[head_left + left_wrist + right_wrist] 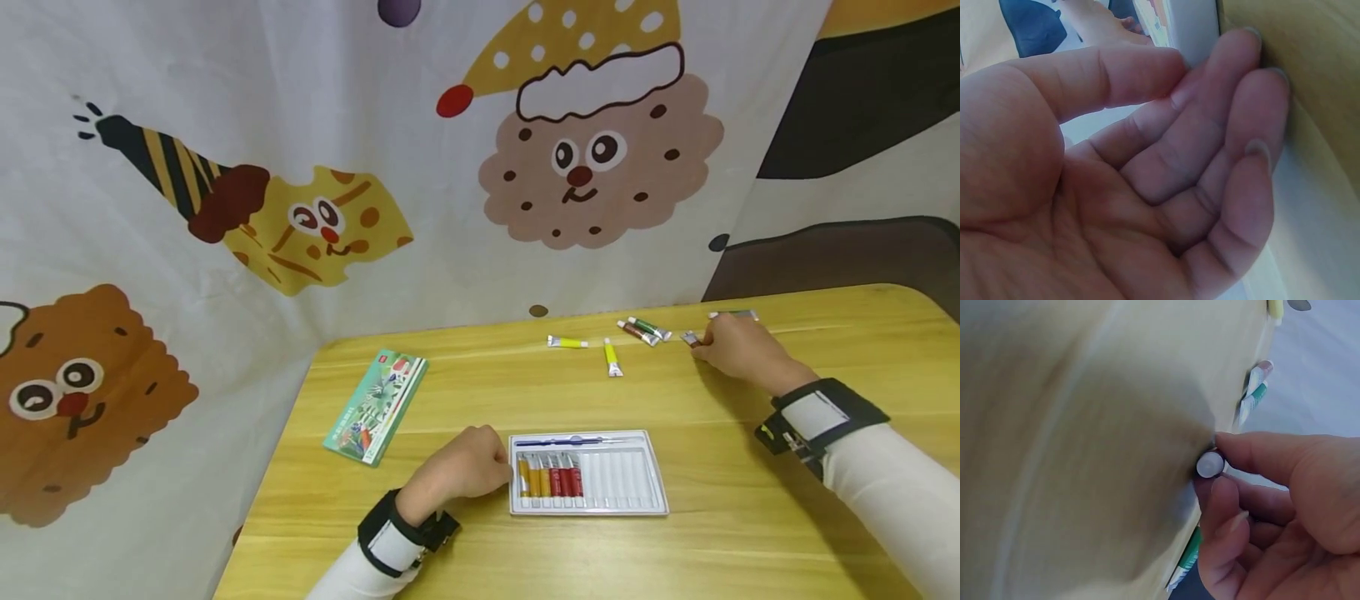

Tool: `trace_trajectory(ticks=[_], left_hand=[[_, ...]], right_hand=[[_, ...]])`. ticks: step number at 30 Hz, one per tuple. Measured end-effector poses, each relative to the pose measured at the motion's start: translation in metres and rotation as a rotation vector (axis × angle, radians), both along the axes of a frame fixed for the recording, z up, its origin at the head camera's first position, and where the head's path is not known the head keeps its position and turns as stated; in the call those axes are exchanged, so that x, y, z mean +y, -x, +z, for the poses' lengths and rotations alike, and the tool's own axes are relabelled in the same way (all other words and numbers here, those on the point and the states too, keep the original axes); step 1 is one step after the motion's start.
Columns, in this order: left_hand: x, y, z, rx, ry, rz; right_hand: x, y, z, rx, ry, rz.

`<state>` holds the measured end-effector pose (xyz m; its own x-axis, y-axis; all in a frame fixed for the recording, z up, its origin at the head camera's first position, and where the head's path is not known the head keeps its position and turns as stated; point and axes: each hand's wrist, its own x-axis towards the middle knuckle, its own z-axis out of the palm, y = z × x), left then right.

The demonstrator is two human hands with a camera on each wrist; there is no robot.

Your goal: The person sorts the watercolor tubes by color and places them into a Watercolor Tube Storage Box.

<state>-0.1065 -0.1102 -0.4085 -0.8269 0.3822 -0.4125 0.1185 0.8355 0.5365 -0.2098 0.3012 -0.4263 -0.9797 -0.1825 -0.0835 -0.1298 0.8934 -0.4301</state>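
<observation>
At the far right of the table in the head view, my right hand (742, 350) pinches a small paint tube (691, 338) between thumb and fingers. The tube's white cap (1210, 464) faces the camera in the right wrist view. My left hand (465, 463) holds the left rim of a white plastic tray (657, 475), thumb and curled fingers at its edge. Ochre and red paint tubes (555, 482) lie side by side in the tray's left slots. A dark blue paintbrush (558, 442) lies in the long groove at its top.
Loose tubes lie near the table's back edge: yellow tubes (612, 358), a brown tube (637, 332), a green tube (649, 327), and another green tube (1190, 555) behind my right hand. A teal paint box (377, 406) lies at left. A cartoon-printed curtain (442, 283) hangs behind.
</observation>
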Motion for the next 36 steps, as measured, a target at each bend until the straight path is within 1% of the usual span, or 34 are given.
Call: trace_trajectory(ticks=[3, 6, 9, 12, 15, 18, 22, 24, 29, 36], left_hand=[[0.0, -0.001, 0.0, 0.001, -0.001, 0.002], [0.001, -0.001, 0.0, 0.009, -0.008, -0.003], [0.001, -0.002, -0.001, 0.015, -0.012, -0.008], [0.001, -0.003, -0.001, 0.015, -0.012, -0.004], [0.001, -0.003, 0.0, 0.012, -0.008, 0.001], [0.001, -0.002, 0.001, 0.007, -0.008, 0.005], [0.001, -0.002, 0.003, 0.009, -0.008, 0.005], [0.001, -0.001, 0.003, 0.01, -0.009, 0.003], [0.001, -0.001, 0.003, 0.009, -0.012, -0.005], [0.0, 0.0, 0.0, 0.007, -0.015, -0.001]], right_hand=[[0.002, 0.002, 0.001, -0.018, 0.01, -0.004], [0.003, 0.001, 0.003, -0.051, 0.038, -0.02], [0.002, -0.004, 0.006, -0.08, 0.089, -0.026], [-0.001, -0.012, 0.011, -0.073, 0.136, -0.005], [-0.008, -0.023, 0.019, -0.04, 0.18, 0.003], [-0.02, -0.037, 0.028, -0.023, 0.212, -0.005], [-0.044, -0.059, 0.038, -0.02, 0.263, -0.021], [-0.057, -0.07, 0.04, -0.019, 0.294, -0.019], [-0.089, -0.095, 0.036, -0.019, 0.382, 0.036], [-0.125, -0.12, 0.025, -0.064, 0.454, 0.129]])
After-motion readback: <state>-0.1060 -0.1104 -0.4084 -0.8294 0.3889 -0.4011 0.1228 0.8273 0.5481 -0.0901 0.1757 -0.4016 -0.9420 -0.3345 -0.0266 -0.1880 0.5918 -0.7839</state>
